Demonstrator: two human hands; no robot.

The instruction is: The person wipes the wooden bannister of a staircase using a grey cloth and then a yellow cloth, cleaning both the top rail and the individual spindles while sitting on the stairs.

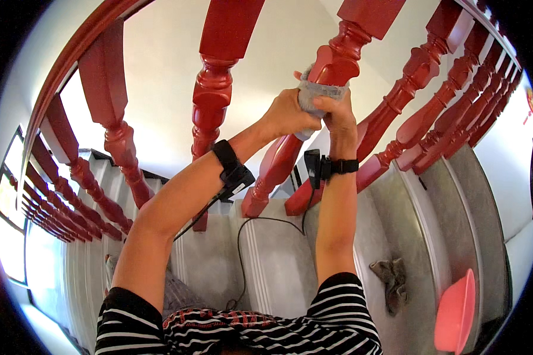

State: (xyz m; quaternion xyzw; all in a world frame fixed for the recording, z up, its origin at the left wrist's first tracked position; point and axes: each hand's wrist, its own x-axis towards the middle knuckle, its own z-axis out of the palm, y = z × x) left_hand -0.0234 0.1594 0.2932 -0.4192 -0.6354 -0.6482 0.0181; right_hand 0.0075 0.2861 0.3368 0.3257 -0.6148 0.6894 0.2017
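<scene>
A grey cloth (318,97) is wrapped around the middle of a red turned baluster (337,62), just under a rounded bulge. My left hand (291,112) grips the cloth from the left side, its fingers closed round the post. From the right, my right hand (339,112) presses the same cloth, with the thumb lying across its front. The fingers behind the baluster are mostly hidden. Below the hands, the lower part of this baluster (276,168) runs down to the stair edge.
More red balusters (212,89) stand left and right under a curved handrail (65,59). Grey steps (278,254) lie below me. A dark crumpled cloth (391,284) and a pink basin (456,313) rest on steps at the right. A black cable (241,248) hangs between my wrist straps.
</scene>
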